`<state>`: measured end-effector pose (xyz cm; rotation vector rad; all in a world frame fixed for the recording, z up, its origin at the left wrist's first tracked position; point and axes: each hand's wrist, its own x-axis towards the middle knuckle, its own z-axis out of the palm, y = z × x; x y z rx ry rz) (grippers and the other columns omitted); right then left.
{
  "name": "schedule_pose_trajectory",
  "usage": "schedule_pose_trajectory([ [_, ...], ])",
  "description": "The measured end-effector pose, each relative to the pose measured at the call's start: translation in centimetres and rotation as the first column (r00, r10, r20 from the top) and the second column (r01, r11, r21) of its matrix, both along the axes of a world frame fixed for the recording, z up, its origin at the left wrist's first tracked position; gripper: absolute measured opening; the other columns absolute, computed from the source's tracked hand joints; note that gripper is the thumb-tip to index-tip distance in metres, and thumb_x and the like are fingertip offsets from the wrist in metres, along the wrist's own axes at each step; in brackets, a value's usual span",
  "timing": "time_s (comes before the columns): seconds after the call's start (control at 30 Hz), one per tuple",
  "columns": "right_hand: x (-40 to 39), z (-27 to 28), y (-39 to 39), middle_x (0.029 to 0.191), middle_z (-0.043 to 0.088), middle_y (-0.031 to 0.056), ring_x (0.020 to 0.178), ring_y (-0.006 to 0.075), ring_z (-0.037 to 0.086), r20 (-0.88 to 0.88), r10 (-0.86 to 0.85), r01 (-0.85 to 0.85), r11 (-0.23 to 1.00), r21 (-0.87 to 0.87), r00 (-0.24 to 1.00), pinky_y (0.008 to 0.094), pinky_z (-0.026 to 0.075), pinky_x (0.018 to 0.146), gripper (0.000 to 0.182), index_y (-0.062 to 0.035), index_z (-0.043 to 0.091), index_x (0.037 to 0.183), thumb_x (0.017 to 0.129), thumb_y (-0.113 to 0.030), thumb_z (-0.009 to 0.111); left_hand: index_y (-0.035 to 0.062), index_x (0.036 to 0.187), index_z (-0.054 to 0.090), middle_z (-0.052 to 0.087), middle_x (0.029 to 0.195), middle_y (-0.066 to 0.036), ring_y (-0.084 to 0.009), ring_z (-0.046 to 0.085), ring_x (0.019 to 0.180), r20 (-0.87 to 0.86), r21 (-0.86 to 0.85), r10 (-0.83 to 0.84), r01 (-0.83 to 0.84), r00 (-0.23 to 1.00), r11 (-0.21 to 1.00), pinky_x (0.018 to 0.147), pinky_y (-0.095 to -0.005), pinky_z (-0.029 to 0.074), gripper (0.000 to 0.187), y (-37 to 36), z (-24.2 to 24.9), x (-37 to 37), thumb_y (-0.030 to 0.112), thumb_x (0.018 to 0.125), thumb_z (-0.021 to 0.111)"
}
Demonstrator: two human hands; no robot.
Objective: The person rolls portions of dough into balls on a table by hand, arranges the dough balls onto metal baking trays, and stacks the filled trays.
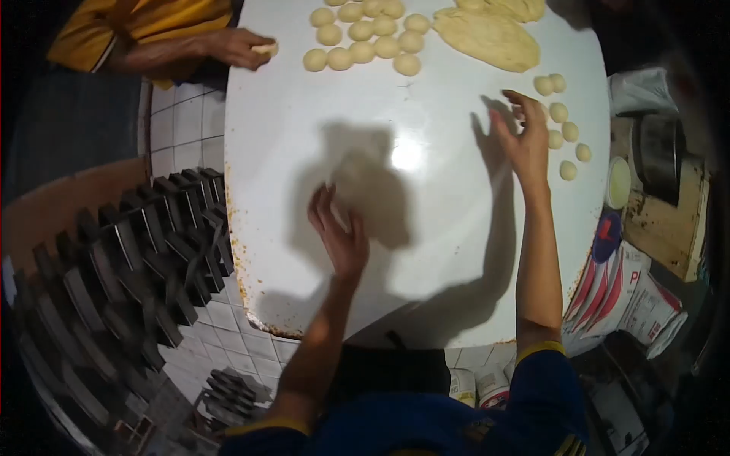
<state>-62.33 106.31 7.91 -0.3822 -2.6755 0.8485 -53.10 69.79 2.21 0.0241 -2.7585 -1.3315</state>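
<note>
My left hand [342, 239] hovers over the middle of the white table [433, 251], its thumb and fingers apart and nothing between them. Further right, my right hand [525, 140] is also open, fingers curved and thumb spread. It is beside a loose group of small round dough balls [570, 131] along the table's right side; one of them is partly hidden behind the fingers. Rows of similar dough balls [361, 52] sit at the far end. A large flat slab of dough [487, 38] lies to their right, with more dough behind it.
At the far left, a co-worker's hand [243, 49] holds a piece of dough by the table edge. Many dark metal pans [122, 235] are stacked left of the table. On the right are a dark pot [658, 156], printed bags [623, 292] and a pale round container [617, 182].
</note>
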Motion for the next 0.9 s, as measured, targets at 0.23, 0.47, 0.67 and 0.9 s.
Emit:
schedule_pose_trajectory([
  [0.23, -13.7, -3.6, -14.4, 0.139, 0.071, 0.0144, 0.130, 0.0395, 0.064, -0.069, 0.495, -0.479, 0.862, 0.168, 0.866, 0.0507, 0.051, 0.111, 0.057, -0.0085, 0.070, 0.141, 0.090, -0.031, 0.083, 0.0057, 0.157, 0.055, 0.054, 0.155, -0.025, -0.0472, 0.051, 0.145, -0.359, -0.193, -0.255, 0.196, 0.898, 0.962, 0.123, -0.0540, 0.046, 0.068, -0.8, -0.1, -26.5, 0.009, 0.093, 0.075],
  [0.47, -20.6, -3.4, -19.3, 0.110, 0.078, 0.0288, 0.109, 0.0485, 0.072, 0.115, 0.468, -0.481, 0.848, 0.222, 0.876, 0.0523, 0.056, 0.102, 0.037, 0.0013, 0.079, 0.115, 0.086, -0.022, 0.083, 0.0080, 0.142, 0.067, 0.070, 0.129, -0.018, -0.0415, 0.069, 0.119, -0.036, -0.477, -0.528, 0.450, 0.848, 0.755, 0.105, -0.0505, 0.057, 0.052, -1.3, -0.8, -33.7, 0.012, 0.091, 0.079],
  [0.67, -6.2, 1.5, -16.6, 0.121, 0.075, 0.0168, 0.111, 0.0392, 0.074, -0.090, 0.426, -0.436, 0.875, -0.211, 0.900, 0.0457, 0.059, 0.102, 0.045, -0.0047, 0.075, 0.127, 0.090, -0.028, 0.084, 0.0082, 0.132, 0.072, 0.072, 0.120, -0.014, -0.0326, 0.071, 0.111, -0.296, -0.200, -0.485, 0.443, 0.823, 0.874, 0.095, -0.0412, 0.059, 0.047, -5.0, 5.4, -21.2, 0.001, 0.087, 0.084],
  [0.9, 4.0, -4.2, -14.8, 0.119, 0.066, 0.0144, 0.112, 0.0387, 0.059, 0.175, 0.300, -0.304, 0.953, -0.005, 0.938, 0.0487, 0.053, 0.102, 0.046, -0.0069, 0.074, 0.128, 0.087, -0.026, 0.083, 0.0090, 0.128, 0.069, 0.061, 0.135, -0.015, -0.0414, 0.055, 0.126, -0.049, -0.287, -0.576, 0.540, 0.816, 0.791, 0.107, -0.0557, 0.048, 0.044, -5.3, -1.6, -13.3, 0.010, 0.085, 0.079],
])
